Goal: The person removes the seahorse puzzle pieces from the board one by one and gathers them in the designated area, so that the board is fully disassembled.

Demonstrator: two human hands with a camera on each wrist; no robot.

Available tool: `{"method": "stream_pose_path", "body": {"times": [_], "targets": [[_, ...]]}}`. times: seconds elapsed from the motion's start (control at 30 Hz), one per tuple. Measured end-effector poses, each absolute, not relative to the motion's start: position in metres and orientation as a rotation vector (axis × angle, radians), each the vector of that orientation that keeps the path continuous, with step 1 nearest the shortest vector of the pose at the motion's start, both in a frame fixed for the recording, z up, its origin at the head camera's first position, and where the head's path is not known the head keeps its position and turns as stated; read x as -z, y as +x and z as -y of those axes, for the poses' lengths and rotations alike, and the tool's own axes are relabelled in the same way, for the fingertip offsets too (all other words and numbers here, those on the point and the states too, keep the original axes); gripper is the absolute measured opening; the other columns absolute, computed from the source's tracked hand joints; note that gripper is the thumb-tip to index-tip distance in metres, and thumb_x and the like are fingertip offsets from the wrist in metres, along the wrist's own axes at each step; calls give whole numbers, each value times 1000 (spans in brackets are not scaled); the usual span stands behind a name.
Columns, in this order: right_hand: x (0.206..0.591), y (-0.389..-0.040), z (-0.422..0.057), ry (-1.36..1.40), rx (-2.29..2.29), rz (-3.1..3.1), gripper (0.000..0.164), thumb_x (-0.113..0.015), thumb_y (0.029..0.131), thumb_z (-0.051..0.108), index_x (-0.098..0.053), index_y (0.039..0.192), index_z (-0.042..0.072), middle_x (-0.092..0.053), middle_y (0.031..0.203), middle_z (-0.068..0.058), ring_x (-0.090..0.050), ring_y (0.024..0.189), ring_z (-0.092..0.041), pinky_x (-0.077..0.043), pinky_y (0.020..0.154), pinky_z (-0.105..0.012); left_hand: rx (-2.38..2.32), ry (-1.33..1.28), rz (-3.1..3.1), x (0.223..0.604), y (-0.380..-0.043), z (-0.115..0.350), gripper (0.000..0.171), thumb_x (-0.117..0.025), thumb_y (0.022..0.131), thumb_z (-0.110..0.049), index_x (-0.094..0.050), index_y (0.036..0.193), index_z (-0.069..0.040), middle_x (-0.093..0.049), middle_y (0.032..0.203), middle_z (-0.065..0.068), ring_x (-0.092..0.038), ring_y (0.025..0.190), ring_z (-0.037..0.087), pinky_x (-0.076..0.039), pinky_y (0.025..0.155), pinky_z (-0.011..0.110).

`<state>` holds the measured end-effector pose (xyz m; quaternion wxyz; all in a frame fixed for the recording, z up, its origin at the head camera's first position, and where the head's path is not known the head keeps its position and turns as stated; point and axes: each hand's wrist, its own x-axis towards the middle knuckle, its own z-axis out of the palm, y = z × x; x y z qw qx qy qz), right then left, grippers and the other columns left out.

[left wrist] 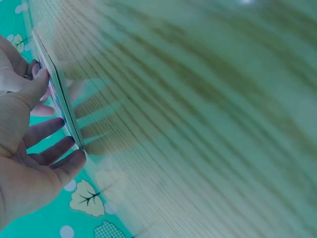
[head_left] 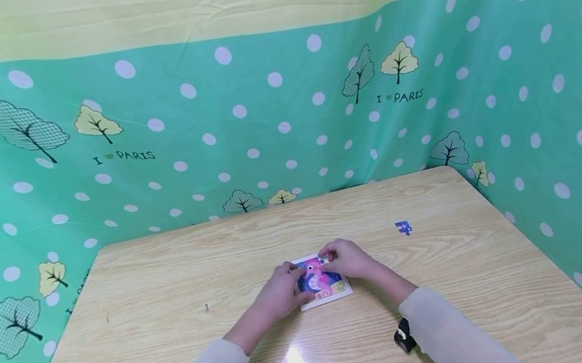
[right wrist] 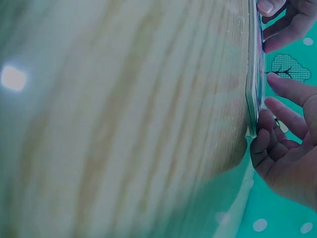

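Observation:
A small white-framed jigsaw puzzle with a pink seahorse picture lies flat in the middle of the wooden table. My left hand rests at its left side, the thumb over the picture's lower part and fingertips along the edge. At the upper right corner is my right hand, its thumb reaching over the picture. In the right wrist view its thumb and forefinger stand apart, while the other fingers bend beside the board's corner. Both hands partly cover the picture.
A loose blue jigsaw piece lies toward the back right of the table. A tiny object is left of the puzzle. Behind the table hangs a green dotted curtain. A black wrist device shows beside the right sleeve.

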<state>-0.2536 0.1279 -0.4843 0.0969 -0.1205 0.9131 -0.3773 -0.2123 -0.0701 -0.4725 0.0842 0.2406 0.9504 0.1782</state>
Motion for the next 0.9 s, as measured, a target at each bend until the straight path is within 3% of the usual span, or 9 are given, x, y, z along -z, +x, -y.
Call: {"method": "stream_pose_path", "body": {"times": [0.5, 0.9], "targets": [[480, -256, -123, -374, 1003, -2701, 32, -72, 81, 21, -68, 109, 7, -53, 80, -2, -46, 73, -14, -38, 62, -25, -522, 718, -2844, 476, -214, 71, 64, -68, 82, -43, -54, 130, -2, -52, 124, 16, -50, 111, 28, -46, 96, 40], [478, -252, -124, -345, 1014, -2724, 29, -73, 81, 23, -70, 102, 4, -56, 79, -2, -48, 72, -14, -40, 63, -25, -525, 699, -2843, 478, -213, 69, 63, -68, 82, -42, -53, 131, -4, -51, 126, 16, -50, 116, 29, -45, 98, 41]]}}
